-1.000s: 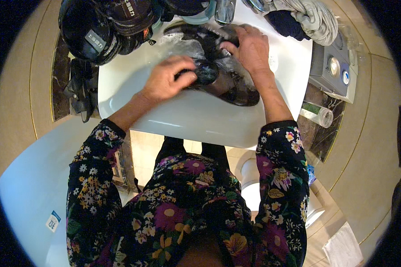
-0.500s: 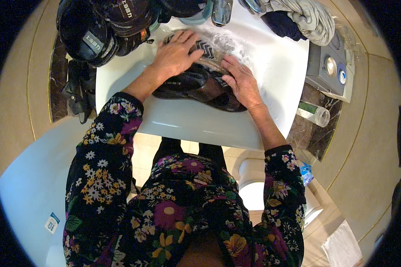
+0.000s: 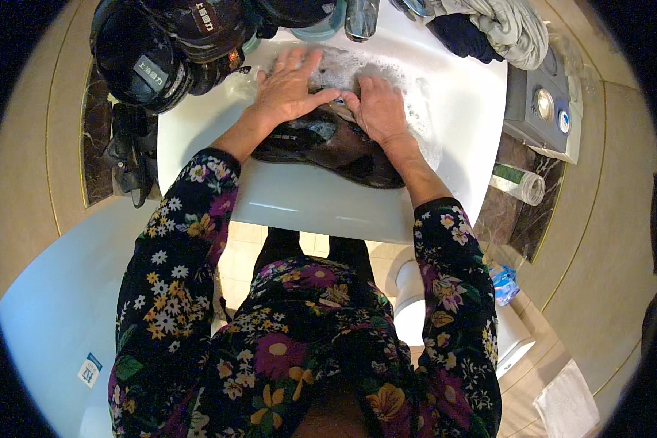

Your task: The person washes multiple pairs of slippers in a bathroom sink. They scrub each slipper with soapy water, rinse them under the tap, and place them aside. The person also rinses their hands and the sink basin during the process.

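Observation:
Over the foamy water of the white sink [image 3: 463, 109], my left hand [image 3: 288, 89] lies palm down with its fingers spread. Beside it, my right hand [image 3: 379, 109] points away from me, its fingers stretched out and dipping into the suds. The two thumbs almost meet in the middle. Beneath and in front of both hands rests a wet dark brown shoe [image 3: 321, 150] with a mesh upper, its near side against the sink's sloping front wall. What lies under the palms is mostly hidden by the hands and suds [image 3: 336, 66].
Several black shoes [image 3: 142, 66] crowd the back left rim. A chrome faucet [image 3: 361, 20] stands at the back, with a grey cloth [image 3: 515, 33] to its right. On the right ledge are a grey box with knobs [image 3: 540, 106] and a clear jar [image 3: 522, 186]. Black sandals [image 3: 130, 157] lie left.
My right hand has moved left and farther from me, closer to the left hand. The striped shoe sole that showed between the hands is now out of sight.

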`<state>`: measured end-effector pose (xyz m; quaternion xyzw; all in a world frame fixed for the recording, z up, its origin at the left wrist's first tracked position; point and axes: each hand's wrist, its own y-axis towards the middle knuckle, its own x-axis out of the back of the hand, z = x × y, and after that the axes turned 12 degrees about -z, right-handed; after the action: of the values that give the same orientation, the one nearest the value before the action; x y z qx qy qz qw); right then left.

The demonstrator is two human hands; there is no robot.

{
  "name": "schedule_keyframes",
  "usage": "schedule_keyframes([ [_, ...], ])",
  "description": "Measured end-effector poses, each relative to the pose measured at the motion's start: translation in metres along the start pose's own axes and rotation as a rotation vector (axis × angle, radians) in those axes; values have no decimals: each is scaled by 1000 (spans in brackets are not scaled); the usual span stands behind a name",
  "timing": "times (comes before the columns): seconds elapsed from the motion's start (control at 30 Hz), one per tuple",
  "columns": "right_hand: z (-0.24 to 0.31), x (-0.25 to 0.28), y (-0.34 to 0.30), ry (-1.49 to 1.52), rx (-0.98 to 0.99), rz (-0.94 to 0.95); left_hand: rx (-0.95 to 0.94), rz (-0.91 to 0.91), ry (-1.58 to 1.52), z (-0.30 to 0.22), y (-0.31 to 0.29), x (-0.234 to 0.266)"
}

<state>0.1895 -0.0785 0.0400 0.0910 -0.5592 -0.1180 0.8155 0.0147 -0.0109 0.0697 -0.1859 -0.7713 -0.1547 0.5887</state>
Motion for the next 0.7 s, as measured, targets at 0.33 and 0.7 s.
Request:
schedule_keyframes([
  [0.33,-46,9,18,206,-309,294,65,-53,28,-11,0,0],
  [0.7,-23,49,-27,383,7,323,-9,80,-398,34,-42,36],
])
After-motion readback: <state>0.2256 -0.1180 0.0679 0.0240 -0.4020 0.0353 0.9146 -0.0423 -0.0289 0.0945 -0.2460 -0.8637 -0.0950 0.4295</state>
